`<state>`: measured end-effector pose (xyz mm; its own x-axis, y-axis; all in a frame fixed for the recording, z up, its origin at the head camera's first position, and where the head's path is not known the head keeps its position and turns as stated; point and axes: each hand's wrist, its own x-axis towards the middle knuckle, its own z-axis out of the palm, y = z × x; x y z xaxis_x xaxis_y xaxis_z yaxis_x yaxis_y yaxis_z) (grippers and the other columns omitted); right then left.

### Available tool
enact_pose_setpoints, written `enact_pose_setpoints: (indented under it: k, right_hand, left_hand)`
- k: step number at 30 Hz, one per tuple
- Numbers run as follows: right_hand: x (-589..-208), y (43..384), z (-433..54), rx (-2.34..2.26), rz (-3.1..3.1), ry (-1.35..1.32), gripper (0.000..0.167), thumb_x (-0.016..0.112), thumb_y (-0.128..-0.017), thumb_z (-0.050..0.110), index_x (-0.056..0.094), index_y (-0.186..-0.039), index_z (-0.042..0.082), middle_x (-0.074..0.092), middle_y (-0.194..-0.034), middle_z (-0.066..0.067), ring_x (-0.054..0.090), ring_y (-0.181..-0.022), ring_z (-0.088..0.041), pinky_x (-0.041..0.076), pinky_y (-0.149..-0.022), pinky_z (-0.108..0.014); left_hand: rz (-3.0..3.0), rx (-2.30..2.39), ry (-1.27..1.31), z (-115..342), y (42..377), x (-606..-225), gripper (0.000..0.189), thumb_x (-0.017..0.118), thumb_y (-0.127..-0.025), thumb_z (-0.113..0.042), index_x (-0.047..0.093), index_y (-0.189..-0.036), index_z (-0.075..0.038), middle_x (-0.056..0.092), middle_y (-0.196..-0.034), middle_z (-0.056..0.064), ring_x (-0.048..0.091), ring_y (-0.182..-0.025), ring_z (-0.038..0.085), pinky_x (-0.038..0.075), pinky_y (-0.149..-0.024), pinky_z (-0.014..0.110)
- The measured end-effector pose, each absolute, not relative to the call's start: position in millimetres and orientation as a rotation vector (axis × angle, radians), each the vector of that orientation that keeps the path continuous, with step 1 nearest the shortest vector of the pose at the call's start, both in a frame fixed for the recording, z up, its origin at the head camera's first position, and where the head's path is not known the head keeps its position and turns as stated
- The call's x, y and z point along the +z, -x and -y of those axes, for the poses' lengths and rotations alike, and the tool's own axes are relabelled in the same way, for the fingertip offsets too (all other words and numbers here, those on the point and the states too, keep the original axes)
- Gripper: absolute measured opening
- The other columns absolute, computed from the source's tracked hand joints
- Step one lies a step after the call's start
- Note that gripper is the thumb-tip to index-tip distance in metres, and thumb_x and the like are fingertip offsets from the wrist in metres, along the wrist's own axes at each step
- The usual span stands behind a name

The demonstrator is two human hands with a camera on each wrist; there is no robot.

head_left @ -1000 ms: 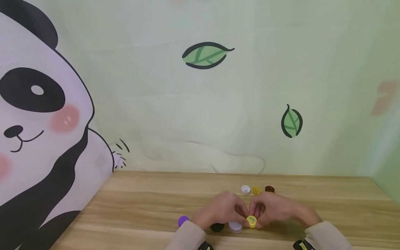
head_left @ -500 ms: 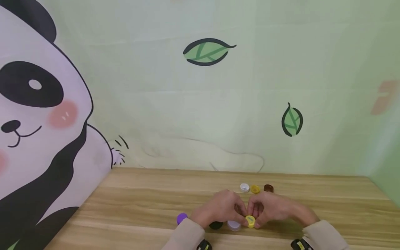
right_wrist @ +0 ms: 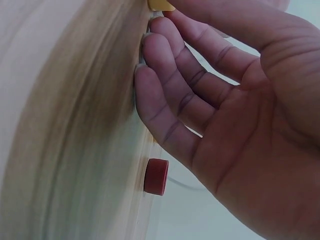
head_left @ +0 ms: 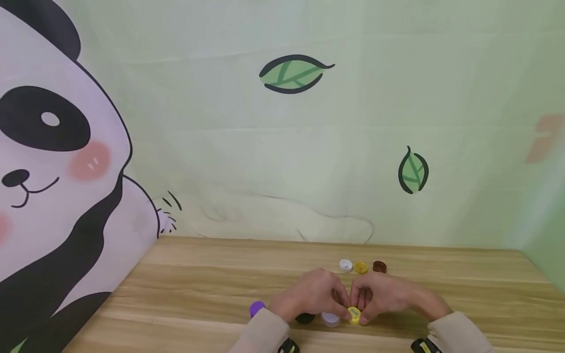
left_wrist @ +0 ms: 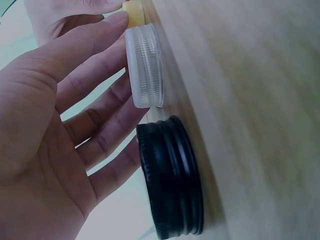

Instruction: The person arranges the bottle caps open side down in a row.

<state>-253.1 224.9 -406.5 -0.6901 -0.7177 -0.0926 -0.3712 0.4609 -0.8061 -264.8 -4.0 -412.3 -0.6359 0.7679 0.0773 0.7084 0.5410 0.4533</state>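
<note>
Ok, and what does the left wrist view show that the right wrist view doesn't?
Only the left wrist view shows the black cap, the pale cap and the palm of the left hand. Only the right wrist view shows the red cap and the palm of the right hand. Both share the yellow cap, near the top edge, and the wooden tabletop.

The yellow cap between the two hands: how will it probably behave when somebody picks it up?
The yellow cap is probably stiff: its outline shows no dent between the left hand and right hand. It is likely light, being smaller than the white lid beside it. Its round shape could let it roll if dropped on edge.
</note>
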Motion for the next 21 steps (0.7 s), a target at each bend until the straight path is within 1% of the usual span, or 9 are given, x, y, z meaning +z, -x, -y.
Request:
enact_pose_setpoints:
  k: [7,15,21]
  right_hand:
    - [-405.6,252.5,-224.3,-1.109,-2.299,0.940,0.026,0.088,-0.080,0.002,0.070,-0.097,0.006,0.068,-0.089,0.000,0.063,-0.081,-0.010,0.053,-0.073,-0.024]
    - [-404.2,251.1,-223.4,-1.119,-2.283,0.932,0.026,0.089,-0.081,0.003,0.070,-0.097,0.006,0.068,-0.088,0.000,0.062,-0.081,-0.010,0.053,-0.072,-0.024]
    - [-405.4,251.3,-223.9,-1.119,-2.285,0.926,0.025,0.088,-0.081,0.003,0.070,-0.097,0.006,0.068,-0.089,-0.001,0.063,-0.081,-0.011,0.053,-0.073,-0.024]
  left_hand:
    - [-2.627,0.685,-1.283,4.5,265.3,-412.4,0.014,0.094,-0.083,-0.029,0.085,-0.090,-0.021,0.070,-0.087,-0.021,0.058,-0.078,-0.012,0.047,-0.070,0.010]
    - [-2.638,0.667,-1.288,4.5,265.4,-412.7,0.014,0.094,-0.083,-0.030,0.085,-0.089,-0.022,0.067,-0.087,-0.022,0.057,-0.079,-0.012,0.046,-0.068,0.010]
    - [-2.621,0.690,-1.272,4.7,265.8,-413.5,0.015,0.095,-0.082,-0.029,0.085,-0.090,-0.021,0.069,-0.087,-0.022,0.058,-0.078,-0.011,0.047,-0.069,0.010]
